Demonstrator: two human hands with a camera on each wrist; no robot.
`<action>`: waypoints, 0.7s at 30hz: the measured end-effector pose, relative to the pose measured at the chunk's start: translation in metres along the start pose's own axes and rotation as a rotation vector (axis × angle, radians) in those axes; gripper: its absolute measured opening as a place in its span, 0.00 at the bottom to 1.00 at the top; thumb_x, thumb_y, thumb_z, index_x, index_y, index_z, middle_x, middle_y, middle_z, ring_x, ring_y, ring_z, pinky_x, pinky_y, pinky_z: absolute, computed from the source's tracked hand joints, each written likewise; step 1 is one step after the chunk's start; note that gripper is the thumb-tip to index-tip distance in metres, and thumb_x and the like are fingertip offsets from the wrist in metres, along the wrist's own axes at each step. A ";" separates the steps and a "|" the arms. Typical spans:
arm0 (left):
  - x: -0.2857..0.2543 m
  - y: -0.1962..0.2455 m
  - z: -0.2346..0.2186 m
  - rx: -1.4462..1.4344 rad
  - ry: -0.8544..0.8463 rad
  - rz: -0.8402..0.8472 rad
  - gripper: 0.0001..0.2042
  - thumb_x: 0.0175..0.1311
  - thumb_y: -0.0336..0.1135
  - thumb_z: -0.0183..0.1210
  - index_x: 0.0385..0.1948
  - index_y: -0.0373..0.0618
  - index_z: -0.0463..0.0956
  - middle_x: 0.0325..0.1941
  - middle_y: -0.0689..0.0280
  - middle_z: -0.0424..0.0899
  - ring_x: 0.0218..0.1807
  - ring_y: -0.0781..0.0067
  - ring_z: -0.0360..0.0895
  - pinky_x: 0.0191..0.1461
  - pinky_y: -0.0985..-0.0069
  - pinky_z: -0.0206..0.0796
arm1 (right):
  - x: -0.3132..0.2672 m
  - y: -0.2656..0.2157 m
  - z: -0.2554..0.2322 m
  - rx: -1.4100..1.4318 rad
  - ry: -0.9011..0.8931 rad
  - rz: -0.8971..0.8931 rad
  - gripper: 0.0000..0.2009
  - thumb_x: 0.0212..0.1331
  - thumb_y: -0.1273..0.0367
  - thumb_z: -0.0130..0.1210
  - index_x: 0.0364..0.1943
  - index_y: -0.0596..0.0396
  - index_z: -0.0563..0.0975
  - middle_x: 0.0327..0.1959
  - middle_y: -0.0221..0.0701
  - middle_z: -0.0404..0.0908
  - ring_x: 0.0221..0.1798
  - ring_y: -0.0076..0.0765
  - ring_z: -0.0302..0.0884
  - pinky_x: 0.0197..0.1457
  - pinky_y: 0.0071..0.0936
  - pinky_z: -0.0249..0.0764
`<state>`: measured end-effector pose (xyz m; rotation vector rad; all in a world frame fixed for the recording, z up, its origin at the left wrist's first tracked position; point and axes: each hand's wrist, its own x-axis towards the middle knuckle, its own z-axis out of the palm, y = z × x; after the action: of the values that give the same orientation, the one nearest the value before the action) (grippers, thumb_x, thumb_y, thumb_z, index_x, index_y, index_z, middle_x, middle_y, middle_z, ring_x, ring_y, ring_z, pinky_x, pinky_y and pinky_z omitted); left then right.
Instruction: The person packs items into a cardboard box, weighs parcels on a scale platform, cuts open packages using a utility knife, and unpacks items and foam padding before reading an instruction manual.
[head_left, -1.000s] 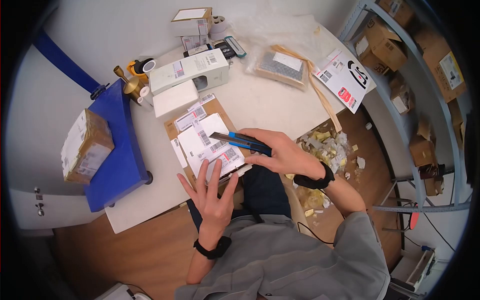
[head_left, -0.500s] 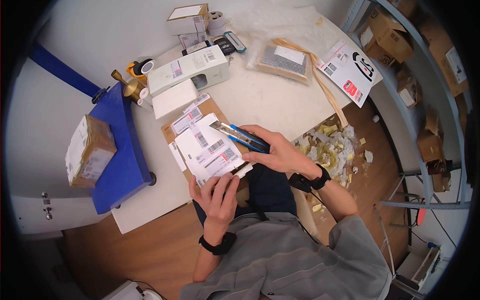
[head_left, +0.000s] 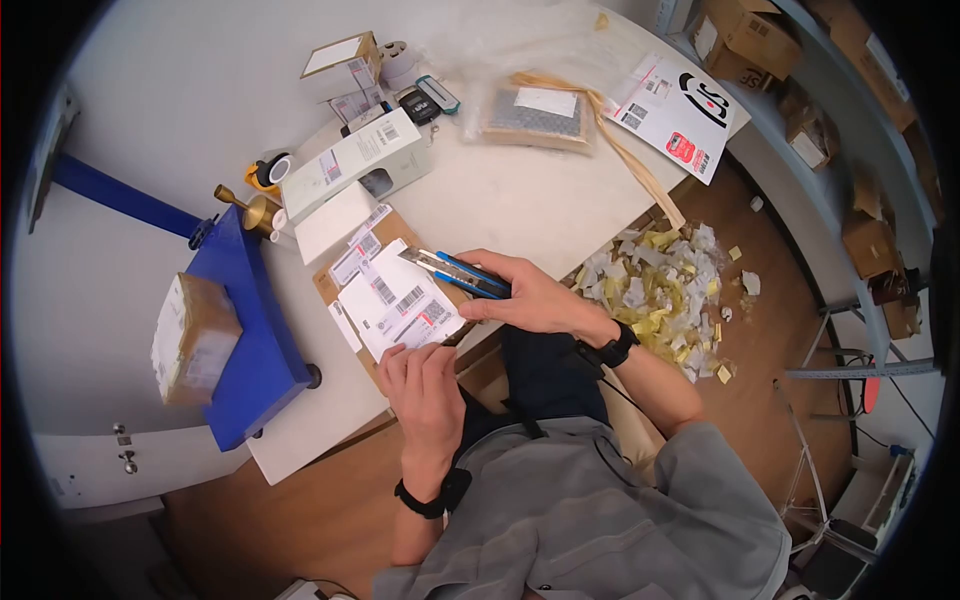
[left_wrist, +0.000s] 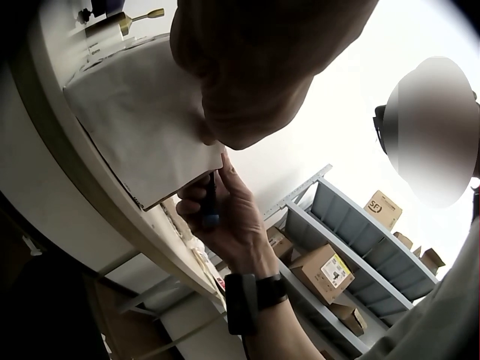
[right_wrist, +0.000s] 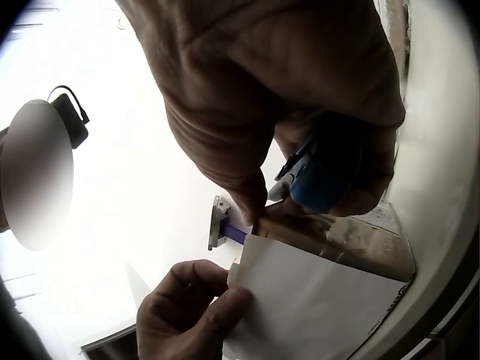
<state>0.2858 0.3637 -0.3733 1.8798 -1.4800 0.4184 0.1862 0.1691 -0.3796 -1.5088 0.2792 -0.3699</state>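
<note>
The left hand [head_left: 425, 405] pinches the near edge of the labelled package [head_left: 392, 300] between thumb and curled fingers. The right hand [head_left: 540, 296] has its fingers wrapped around a blue-and-black utility knife [head_left: 462, 275], its blade angled above the labels. The package lies on the desk [head_left: 480, 195], just beside a small white box [head_left: 335, 222], with the blue stand [head_left: 250, 340] off to its left.

Cutter [head_left: 478, 280]: blue and black. Parcel [head_left: 385, 310]: white over brown, black barcodes, red marks. Platform [head_left: 255, 360]: solid blue. Shirt [head_left: 640, 520]: plain grey. Scraps [head_left: 650, 290]: yellow, white. Envelope [head_left: 655, 108]: white, black lettering, red patch.
</note>
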 end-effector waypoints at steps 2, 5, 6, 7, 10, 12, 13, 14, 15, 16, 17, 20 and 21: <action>0.001 0.000 -0.002 0.008 0.001 0.002 0.11 0.57 0.18 0.67 0.39 0.43 0.79 0.39 0.61 0.83 0.45 0.54 0.76 0.61 0.54 0.68 | 0.000 0.006 0.001 0.020 0.002 0.010 0.32 0.64 0.62 0.70 0.69 0.61 0.72 0.50 0.32 0.83 0.49 0.22 0.76 0.54 0.24 0.75; 0.002 0.002 -0.002 0.008 0.010 -0.011 0.12 0.56 0.18 0.67 0.39 0.43 0.79 0.38 0.62 0.83 0.46 0.53 0.76 0.61 0.55 0.68 | -0.001 0.008 0.004 0.069 0.020 0.015 0.30 0.65 0.64 0.69 0.68 0.61 0.72 0.44 0.26 0.79 0.45 0.18 0.74 0.49 0.19 0.73; 0.001 0.002 -0.001 -0.009 0.007 -0.029 0.12 0.56 0.18 0.68 0.39 0.43 0.79 0.38 0.62 0.83 0.46 0.53 0.75 0.61 0.55 0.68 | -0.001 0.007 0.004 0.101 0.019 0.015 0.29 0.65 0.65 0.69 0.67 0.61 0.73 0.42 0.25 0.79 0.45 0.16 0.73 0.48 0.18 0.72; 0.000 0.002 -0.001 -0.020 0.006 -0.036 0.12 0.55 0.18 0.68 0.39 0.43 0.78 0.38 0.62 0.82 0.46 0.53 0.75 0.60 0.55 0.68 | -0.001 0.009 0.004 0.096 0.017 0.055 0.29 0.65 0.67 0.69 0.67 0.61 0.73 0.40 0.22 0.78 0.42 0.14 0.72 0.45 0.16 0.71; -0.001 0.002 0.000 -0.031 0.020 -0.047 0.13 0.55 0.17 0.67 0.38 0.43 0.78 0.38 0.62 0.82 0.46 0.53 0.75 0.60 0.55 0.68 | -0.002 0.007 0.007 0.152 0.038 0.096 0.29 0.65 0.67 0.70 0.67 0.62 0.73 0.40 0.21 0.77 0.40 0.14 0.70 0.42 0.16 0.70; 0.000 0.001 0.001 -0.022 0.030 -0.050 0.13 0.55 0.17 0.67 0.38 0.43 0.77 0.37 0.62 0.81 0.45 0.54 0.75 0.60 0.55 0.68 | -0.003 0.004 0.009 0.187 0.042 0.090 0.28 0.65 0.67 0.69 0.67 0.62 0.73 0.38 0.20 0.77 0.37 0.14 0.69 0.40 0.16 0.69; 0.000 0.001 0.001 -0.048 0.032 -0.058 0.13 0.54 0.17 0.67 0.38 0.43 0.77 0.38 0.62 0.81 0.45 0.54 0.75 0.59 0.55 0.68 | -0.004 0.006 0.008 0.190 0.042 0.108 0.28 0.65 0.67 0.69 0.67 0.61 0.73 0.38 0.20 0.77 0.37 0.13 0.69 0.40 0.16 0.69; -0.001 0.001 0.001 -0.076 0.033 -0.067 0.13 0.54 0.17 0.67 0.38 0.43 0.77 0.38 0.62 0.81 0.45 0.54 0.75 0.59 0.55 0.68 | -0.004 0.007 0.008 0.193 0.042 0.127 0.28 0.65 0.67 0.69 0.66 0.61 0.73 0.37 0.19 0.77 0.36 0.13 0.69 0.39 0.15 0.69; -0.001 0.001 0.001 -0.083 0.039 -0.070 0.15 0.53 0.16 0.68 0.39 0.43 0.77 0.37 0.61 0.81 0.44 0.53 0.75 0.58 0.56 0.69 | -0.004 0.008 0.008 0.192 0.040 0.127 0.28 0.66 0.67 0.69 0.67 0.60 0.73 0.36 0.18 0.77 0.36 0.12 0.70 0.38 0.15 0.69; -0.002 0.000 0.002 -0.082 0.042 -0.074 0.15 0.53 0.16 0.68 0.39 0.43 0.77 0.37 0.61 0.81 0.44 0.53 0.75 0.58 0.56 0.69 | -0.004 0.007 0.009 0.190 0.036 0.129 0.28 0.66 0.67 0.69 0.67 0.60 0.73 0.36 0.18 0.77 0.36 0.12 0.70 0.38 0.15 0.69; -0.003 0.000 0.003 -0.097 0.065 -0.084 0.15 0.53 0.15 0.68 0.39 0.42 0.77 0.38 0.60 0.81 0.44 0.53 0.75 0.57 0.57 0.70 | -0.004 0.005 0.010 0.195 0.046 0.123 0.27 0.66 0.67 0.69 0.66 0.60 0.73 0.36 0.18 0.77 0.35 0.12 0.70 0.37 0.15 0.68; -0.002 0.003 0.002 -0.115 0.138 -0.152 0.15 0.54 0.15 0.69 0.41 0.41 0.77 0.42 0.58 0.81 0.45 0.52 0.76 0.57 0.60 0.71 | -0.004 0.008 0.008 0.209 0.046 0.119 0.27 0.66 0.67 0.69 0.66 0.59 0.73 0.35 0.18 0.77 0.35 0.12 0.70 0.35 0.15 0.67; -0.002 0.005 0.001 -0.118 0.183 -0.210 0.15 0.55 0.15 0.69 0.42 0.40 0.77 0.45 0.56 0.82 0.46 0.52 0.77 0.56 0.61 0.72 | -0.004 0.011 0.008 0.222 0.038 0.123 0.26 0.66 0.66 0.69 0.65 0.58 0.73 0.35 0.18 0.78 0.34 0.11 0.70 0.34 0.15 0.66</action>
<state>0.2801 0.3642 -0.3734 1.8285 -1.1494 0.3837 0.1861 0.1782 -0.3909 -1.2618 0.3472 -0.3207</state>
